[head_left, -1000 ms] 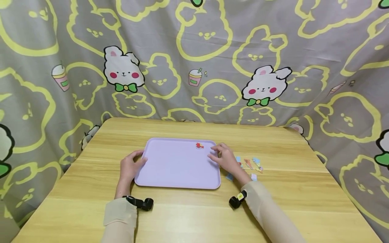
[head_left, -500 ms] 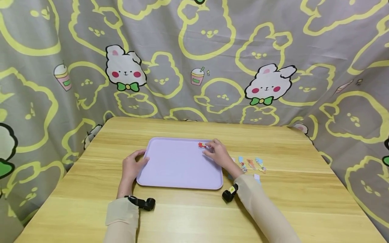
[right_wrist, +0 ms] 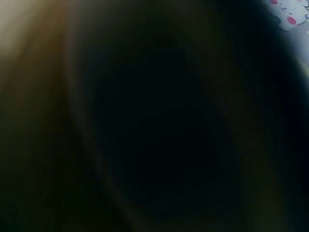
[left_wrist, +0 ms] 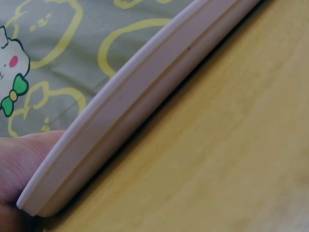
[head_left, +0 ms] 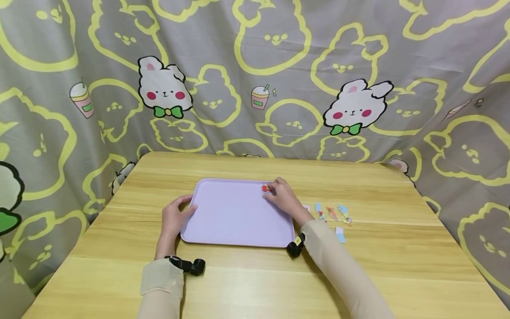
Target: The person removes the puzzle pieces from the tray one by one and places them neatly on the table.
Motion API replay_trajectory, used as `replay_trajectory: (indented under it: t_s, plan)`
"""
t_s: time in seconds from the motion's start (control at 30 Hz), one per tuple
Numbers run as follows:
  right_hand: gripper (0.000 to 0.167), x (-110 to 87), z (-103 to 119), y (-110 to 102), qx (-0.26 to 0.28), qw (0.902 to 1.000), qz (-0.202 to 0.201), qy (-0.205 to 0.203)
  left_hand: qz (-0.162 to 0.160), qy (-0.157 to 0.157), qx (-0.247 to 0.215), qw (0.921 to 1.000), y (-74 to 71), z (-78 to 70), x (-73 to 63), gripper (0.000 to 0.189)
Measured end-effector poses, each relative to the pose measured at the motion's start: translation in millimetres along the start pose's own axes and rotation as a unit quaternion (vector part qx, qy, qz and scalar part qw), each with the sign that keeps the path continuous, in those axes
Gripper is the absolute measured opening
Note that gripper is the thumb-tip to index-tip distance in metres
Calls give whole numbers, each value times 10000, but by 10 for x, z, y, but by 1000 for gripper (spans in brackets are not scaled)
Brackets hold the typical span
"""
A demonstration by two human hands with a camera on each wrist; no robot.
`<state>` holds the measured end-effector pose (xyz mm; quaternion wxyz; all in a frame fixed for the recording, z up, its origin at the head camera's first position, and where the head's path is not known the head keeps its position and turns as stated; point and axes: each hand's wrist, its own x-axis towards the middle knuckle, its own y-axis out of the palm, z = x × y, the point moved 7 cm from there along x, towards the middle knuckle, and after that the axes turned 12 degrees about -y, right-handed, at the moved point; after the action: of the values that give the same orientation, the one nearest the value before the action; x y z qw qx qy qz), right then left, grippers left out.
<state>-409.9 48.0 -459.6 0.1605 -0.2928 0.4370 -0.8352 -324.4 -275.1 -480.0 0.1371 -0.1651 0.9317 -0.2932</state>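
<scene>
A shallow lilac tray (head_left: 235,217) lies on the wooden table. My left hand (head_left: 174,218) grips its left edge, thumb over the rim and the other fingers along the outside. In the left wrist view, the tray's side wall (left_wrist: 120,106) runs diagonally, with part of the left hand (left_wrist: 24,166) at its lower end. At the tray's far right corner sits a small red cut-out piece (head_left: 265,188), like a puzzle piece. My right hand (head_left: 283,197) pinches its right side between thumb and fingertips, partly hiding it. The right wrist view is mostly dark and blurred.
Right of the tray lie several small cut-out pieces: an orange one (head_left: 331,213), a blue-and-yellow one (head_left: 344,212), a blue-and-red one (head_left: 319,210) and a white-and-blue one (head_left: 340,235). Behind the table (head_left: 247,283) hangs a grey patterned curtain (head_left: 223,40).
My right hand has moved left over the tray's far right corner, from beside the red piece onto it, and its fingers have closed in. The left hand stays on the tray's edge.
</scene>
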Motion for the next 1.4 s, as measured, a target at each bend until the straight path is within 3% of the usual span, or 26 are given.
replay_trajectory:
  t_s: [0.43, 0.7, 1.0, 1.4]
  plan:
    - [18, 21, 62, 1, 58, 9998, -98, -137, 32, -62, 27, 10000, -1, -9, -14, 45]
    - [20, 12, 64, 15, 145, 9996, -32, -238, 67, -73, 95, 9999, 4, 0, -10, 45]
    - [21, 51, 87, 41, -114, 9974, 171, -685, 7, -13, 126, 9999, -10, -22, -16, 45]
    - [20, 15, 109, 23, 198, 9966, 146, -785, 34, -107, 37, 9999, -2, -21, -22, 45]
